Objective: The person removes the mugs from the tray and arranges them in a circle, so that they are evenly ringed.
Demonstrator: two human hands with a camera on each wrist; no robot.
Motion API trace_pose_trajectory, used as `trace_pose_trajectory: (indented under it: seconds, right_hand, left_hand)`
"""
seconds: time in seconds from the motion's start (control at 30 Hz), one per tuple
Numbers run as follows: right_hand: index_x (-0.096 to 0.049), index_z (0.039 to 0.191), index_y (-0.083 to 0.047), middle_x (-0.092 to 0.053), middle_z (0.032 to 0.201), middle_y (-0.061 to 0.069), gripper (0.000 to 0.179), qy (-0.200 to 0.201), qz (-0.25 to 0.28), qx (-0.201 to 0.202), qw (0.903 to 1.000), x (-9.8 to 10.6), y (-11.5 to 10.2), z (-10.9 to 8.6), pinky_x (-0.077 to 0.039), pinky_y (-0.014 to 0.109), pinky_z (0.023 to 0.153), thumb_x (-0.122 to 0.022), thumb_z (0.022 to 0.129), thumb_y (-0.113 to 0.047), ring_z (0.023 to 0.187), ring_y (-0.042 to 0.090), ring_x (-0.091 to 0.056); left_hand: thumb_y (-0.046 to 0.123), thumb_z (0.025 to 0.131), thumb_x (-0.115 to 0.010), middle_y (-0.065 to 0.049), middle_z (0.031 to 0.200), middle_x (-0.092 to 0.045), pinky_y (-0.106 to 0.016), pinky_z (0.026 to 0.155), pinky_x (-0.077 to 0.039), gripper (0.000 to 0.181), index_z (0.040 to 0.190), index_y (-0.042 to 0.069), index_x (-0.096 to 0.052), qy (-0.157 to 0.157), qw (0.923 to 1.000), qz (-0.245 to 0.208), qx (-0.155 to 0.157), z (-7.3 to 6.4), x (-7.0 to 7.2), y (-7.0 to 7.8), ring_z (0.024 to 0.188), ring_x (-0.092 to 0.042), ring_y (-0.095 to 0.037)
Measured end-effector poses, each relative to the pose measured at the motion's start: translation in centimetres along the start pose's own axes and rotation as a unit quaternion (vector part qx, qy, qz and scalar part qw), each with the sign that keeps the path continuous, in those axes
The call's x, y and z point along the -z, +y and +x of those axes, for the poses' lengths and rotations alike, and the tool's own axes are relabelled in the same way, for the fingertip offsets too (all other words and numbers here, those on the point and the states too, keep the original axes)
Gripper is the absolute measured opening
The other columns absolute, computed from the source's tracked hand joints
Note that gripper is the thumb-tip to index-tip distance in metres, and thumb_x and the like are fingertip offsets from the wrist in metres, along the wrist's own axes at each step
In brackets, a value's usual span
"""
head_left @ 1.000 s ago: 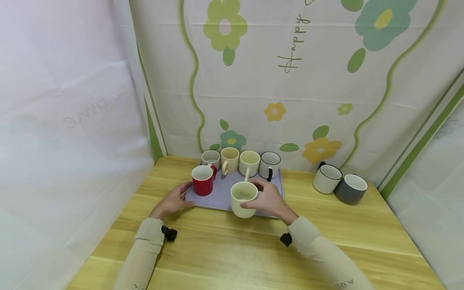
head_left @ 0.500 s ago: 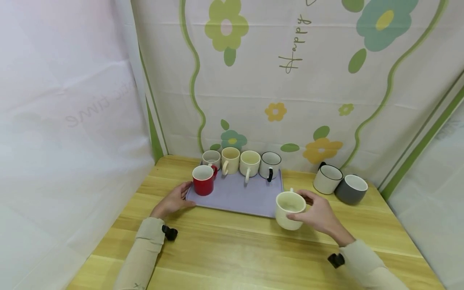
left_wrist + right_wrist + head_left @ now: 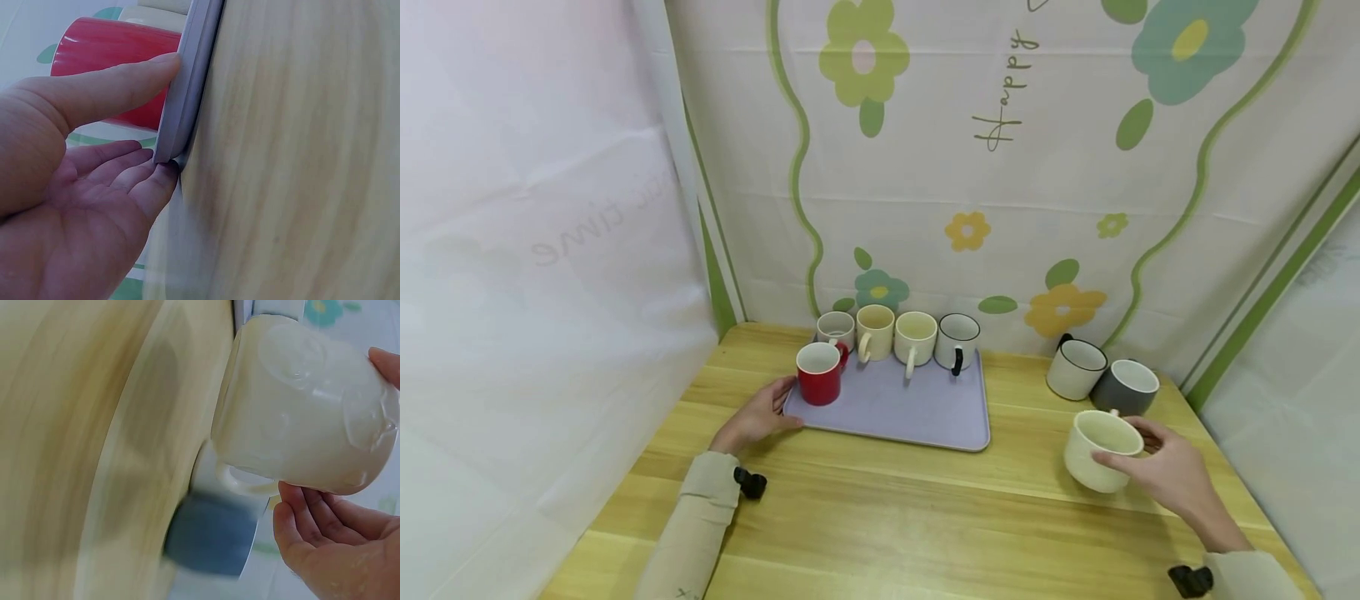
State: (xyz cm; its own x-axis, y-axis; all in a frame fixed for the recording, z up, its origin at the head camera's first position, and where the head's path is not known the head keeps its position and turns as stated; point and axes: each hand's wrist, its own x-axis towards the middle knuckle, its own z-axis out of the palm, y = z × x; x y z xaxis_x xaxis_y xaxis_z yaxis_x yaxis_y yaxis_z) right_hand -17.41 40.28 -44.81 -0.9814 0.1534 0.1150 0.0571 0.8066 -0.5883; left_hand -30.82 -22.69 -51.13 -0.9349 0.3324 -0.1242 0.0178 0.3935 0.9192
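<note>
Above the right side of the table, my right hand [image 3: 1172, 471] holds a cream mug [image 3: 1093, 462] between thumb and fingers. In the right wrist view that mug [image 3: 300, 406] shows raised shapes on its wall, and its handle points away from the palm. My left hand [image 3: 763, 414] grips the front left corner of a lavender tray [image 3: 917, 408]; the left wrist view has the thumb on the rim and fingertips at the corner's lower edge. Right by that hand stands a red mug [image 3: 820, 375] on the tray.
Along the tray's back are a pale mug [image 3: 837, 327], a beige mug [image 3: 877, 329], a cream mug [image 3: 916, 333] and a black-rimmed white mug [image 3: 957, 337]. Another black-rimmed mug [image 3: 1071, 375] and a dark grey cup [image 3: 1123, 390] stand at right. Printed cloth [image 3: 925, 183] hangs behind.
My right hand has carried the cream mug from over the tray's front edge rightward, out over the bare wood. My left hand keeps its place at the tray corner.
</note>
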Motion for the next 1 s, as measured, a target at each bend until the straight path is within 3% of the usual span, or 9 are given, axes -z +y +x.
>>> trace_pose_trajectory:
  seconds: [0.1, 0.33, 0.53, 0.67, 0.77, 0.87, 1.0]
  right_hand:
    - [-0.062, 0.141, -0.003, -0.074, 0.119, 0.017, 0.079, 0.02, -0.002, -0.017, 0.9997, 1.2, 1.9, -0.1, -0.048, 0.013, 0.063, -0.089, 0.083, -0.05, 0.082, -0.02, -0.05]
    - [-0.063, 0.14, 0.0, -0.068, 0.09, -0.016, 0.081, 0.078, -0.017, -0.056, 0.9952, 3.4, 5.9, 0.5, -0.044, 0.013, 0.058, -0.087, 0.083, -0.053, 0.072, -0.017, -0.049]
    - [-0.06, 0.14, 0.003, -0.057, 0.086, -0.029, 0.087, 0.097, -0.007, -0.103, 0.99, 4.7, 8.2, 1.3, -0.043, 0.013, 0.058, -0.086, 0.083, -0.057, 0.071, -0.02, -0.044]
    - [-0.058, 0.145, 0.004, -0.063, 0.092, -0.021, 0.094, 0.104, -0.008, -0.119, 0.9874, 4.9, 9.5, 2.1, -0.041, 0.014, 0.06, -0.086, 0.082, -0.059, 0.072, -0.021, -0.041]
    - [-0.057, 0.146, 0.005, -0.075, 0.107, 0.008, 0.097, 0.107, -0.008, -0.129, 0.9857, 4.7, 10.4, 2.6, -0.04, 0.016, 0.06, -0.086, 0.081, -0.06, 0.073, -0.019, -0.039]
    - [-0.056, 0.147, 0.006, -0.068, 0.129, 0.029, 0.099, 0.107, -0.006, -0.142, 0.9841, 4.5, 11.1, 3.1, -0.039, 0.017, 0.06, -0.085, 0.081, -0.062, 0.075, -0.016, -0.039]
    - [-0.055, 0.148, 0.005, -0.065, 0.132, 0.031, 0.1, 0.108, 0.002, -0.16, 0.9812, 4.1, 11.9, 3.6, -0.039, 0.018, 0.062, -0.084, 0.08, -0.064, 0.08, -0.004, -0.047]
  left_hand:
    - [0.002, 0.094, -0.077, -0.026, 0.176, -0.011, -0.055, 0.133, -0.022, 0.095, 0.167, -0.005, -0.015, -0.001, 1.0, 0.003, 0.0, 0.0, 0.0, 0.0, 0.164, -0.014, -0.044]
    - [0.003, 0.095, -0.076, -0.025, 0.177, -0.012, -0.055, 0.133, -0.023, 0.094, 0.167, -0.003, -0.016, 0.0, 1.0, 0.003, 0.005, -0.1, -0.1, 0.1, 0.164, -0.014, -0.043]
    - [0.001, 0.094, -0.076, -0.025, 0.177, -0.011, -0.055, 0.133, -0.022, 0.095, 0.167, -0.003, -0.016, -0.002, 1.0, -0.007, 0.004, -0.2, 0.0, 0.1, 0.164, -0.013, -0.043]
    - [0.002, 0.095, -0.076, -0.025, 0.177, -0.011, -0.055, 0.133, -0.022, 0.095, 0.167, -0.003, -0.016, -0.002, 1.0, -0.005, 0.004, -0.2, 0.0, 0.1, 0.164, -0.013, -0.043]
    - [0.003, 0.095, -0.076, -0.024, 0.177, -0.012, -0.054, 0.133, -0.022, 0.095, 0.168, -0.002, -0.016, 0.0, 0.9999, 0.0, 0.011, 0.0, -0.1, 0.0, 0.164, -0.014, -0.042]
    - [0.004, 0.095, -0.077, -0.023, 0.177, -0.012, -0.053, 0.133, -0.023, 0.095, 0.168, -0.001, -0.016, 0.001, 0.9999, 0.002, 0.016, 0.0, -0.1, -0.2, 0.165, -0.014, -0.041]
    - [0.004, 0.095, -0.077, -0.022, 0.177, -0.012, -0.053, 0.133, -0.023, 0.096, 0.168, 0.0, -0.016, 0.002, 0.9999, -0.002, 0.017, 0.1, -0.1, -0.2, 0.165, -0.014, -0.041]
